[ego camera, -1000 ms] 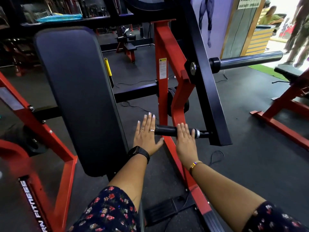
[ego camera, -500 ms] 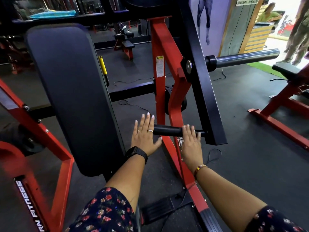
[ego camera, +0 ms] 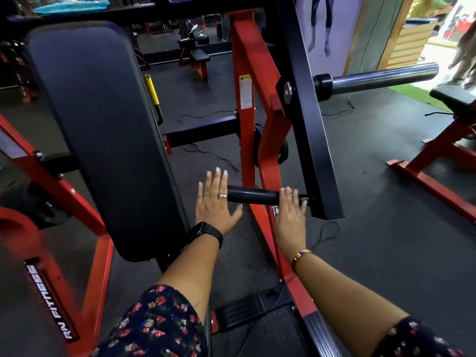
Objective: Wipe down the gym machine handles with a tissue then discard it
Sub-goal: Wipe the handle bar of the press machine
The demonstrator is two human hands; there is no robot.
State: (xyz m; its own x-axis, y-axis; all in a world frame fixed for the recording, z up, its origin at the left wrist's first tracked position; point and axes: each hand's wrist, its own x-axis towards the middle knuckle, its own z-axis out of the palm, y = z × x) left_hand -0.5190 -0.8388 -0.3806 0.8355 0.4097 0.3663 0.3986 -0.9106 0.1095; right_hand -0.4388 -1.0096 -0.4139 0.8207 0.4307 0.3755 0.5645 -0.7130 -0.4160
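standing beside the machine, i see its black handle [ego camera: 253,195] lying level, long axis running left to right. the free end points left toward the black back pad [ego camera: 103,124]. the other end is fixed to the black lever arm [ego camera: 311,130] on the right, in front of the red frame [ego camera: 257,99].

the left hand [ego camera: 215,204] is flat with its fingers straight and slightly spread, palm down. it holds nothing, and its forefinger side is right at the handle's free end. the right hand [ego camera: 289,215] lies over the handle's right part, near the lever arm, with its fingers [ego camera: 287,193] draped across the top. i cannot tell whether they wrap round the bar, and whatever is under that palm is hidden.

a chrome sleeve [ego camera: 383,78] sticks out to the right from the lever arm. the print on the warning label [ego camera: 245,92] on the frame is too small to read. a bystander [ego camera: 463,52] at the far right is cut off by the edge.
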